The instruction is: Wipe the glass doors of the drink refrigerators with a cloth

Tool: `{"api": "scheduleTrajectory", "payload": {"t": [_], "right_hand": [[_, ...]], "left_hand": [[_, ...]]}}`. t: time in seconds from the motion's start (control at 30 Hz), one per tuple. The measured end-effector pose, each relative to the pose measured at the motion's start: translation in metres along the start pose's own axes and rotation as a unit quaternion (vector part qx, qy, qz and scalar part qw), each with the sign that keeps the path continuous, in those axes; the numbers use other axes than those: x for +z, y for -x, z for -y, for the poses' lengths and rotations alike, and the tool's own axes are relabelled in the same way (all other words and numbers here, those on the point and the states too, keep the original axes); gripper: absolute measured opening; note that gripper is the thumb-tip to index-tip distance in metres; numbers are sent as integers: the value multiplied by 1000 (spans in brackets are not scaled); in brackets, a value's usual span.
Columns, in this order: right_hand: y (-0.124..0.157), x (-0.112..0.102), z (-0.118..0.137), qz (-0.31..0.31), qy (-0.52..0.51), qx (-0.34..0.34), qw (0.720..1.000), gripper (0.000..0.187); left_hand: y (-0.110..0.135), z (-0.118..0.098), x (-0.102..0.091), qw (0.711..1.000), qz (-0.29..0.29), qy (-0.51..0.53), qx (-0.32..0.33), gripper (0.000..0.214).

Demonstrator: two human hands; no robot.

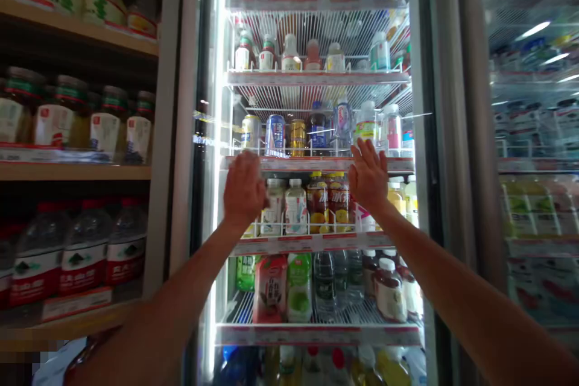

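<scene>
My left hand (244, 188) is raised before the left side of a lit drinks fridge (316, 244). Motion blurs it a little, but its fingers point upward and it holds nothing. Opposite it, my right hand (368, 176) is up with its fingers spread, also bare. Behind the hands, a yellow can (250, 131), a blue-and-white can (275, 134) and a gold can (297, 137) stand on the middle shelf. One shelf lower are white-labelled bottles (295, 208) and dark tea bottles (338, 199) with yellow caps. Whether either hand touches glass, I cannot tell.
On the left, wooden shelves (76, 172) carry jars (106, 120) and red-labelled water bottles (84, 247). Another glass-fronted fridge (538, 163) with drinks stands at the right. Large red (270, 289) and green bottles (299, 289) occupy a lower shelf.
</scene>
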State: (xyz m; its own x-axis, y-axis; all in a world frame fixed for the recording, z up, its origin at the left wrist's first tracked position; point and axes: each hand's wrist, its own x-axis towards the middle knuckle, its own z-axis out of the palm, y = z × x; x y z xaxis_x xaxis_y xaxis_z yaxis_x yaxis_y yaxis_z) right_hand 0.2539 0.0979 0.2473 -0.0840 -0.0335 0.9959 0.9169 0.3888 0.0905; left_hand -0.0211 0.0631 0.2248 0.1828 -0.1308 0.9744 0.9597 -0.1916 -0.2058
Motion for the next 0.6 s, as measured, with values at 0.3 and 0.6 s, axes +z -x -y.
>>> {"api": "scheduleTrajectory", "payload": {"t": [0.3, 0.6], "right_hand": [[0, 0, -2, 0, -10, -2, 1000, 55], [2, 2, -1, -5, -7, 9, 1000, 55]], "left_hand": [[6, -18, 4, 974, 106, 65, 190, 55], [1, -21, 6, 1000, 13, 15, -8, 53]]}}
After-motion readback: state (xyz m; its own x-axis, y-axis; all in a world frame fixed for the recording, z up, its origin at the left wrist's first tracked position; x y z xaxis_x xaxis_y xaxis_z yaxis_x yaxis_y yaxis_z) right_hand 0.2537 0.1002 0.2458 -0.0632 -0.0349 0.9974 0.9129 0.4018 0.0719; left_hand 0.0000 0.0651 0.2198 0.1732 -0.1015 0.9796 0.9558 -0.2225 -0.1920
